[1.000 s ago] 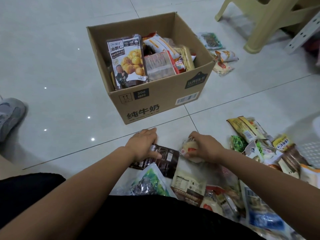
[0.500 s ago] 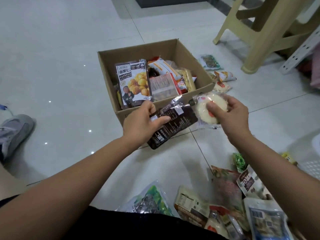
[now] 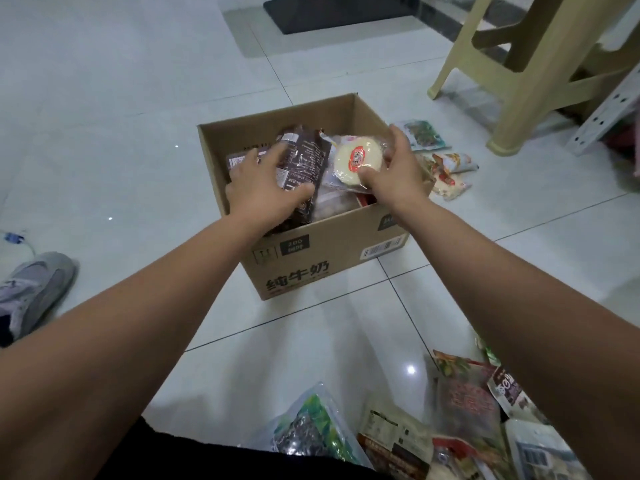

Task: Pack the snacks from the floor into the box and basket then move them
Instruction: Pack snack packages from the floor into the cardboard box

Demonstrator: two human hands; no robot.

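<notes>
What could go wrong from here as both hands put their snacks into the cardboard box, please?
The cardboard box looks nearly full, so the dark brown packet in the left hand may sit above the rim and slide out when moved. The right hand pinches a soft-looking round cake; pressing it into the crowd could squash it.

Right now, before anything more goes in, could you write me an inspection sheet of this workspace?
Surface: pale glossy floor tiles, dark joints.
Job's things: open cardboard box, partly filled; loose snack packets near the person; three packets right of the box; basket not seen.
Clutter: grey shoe at the left.
Hands: left hand holds dark brown packet over the box; right hand grips round cake packet over it.
Cables: thin pale cord with blue piece, left edge.
Surroundings: beige plastic stool, white perforated bar, dark mat.
</notes>
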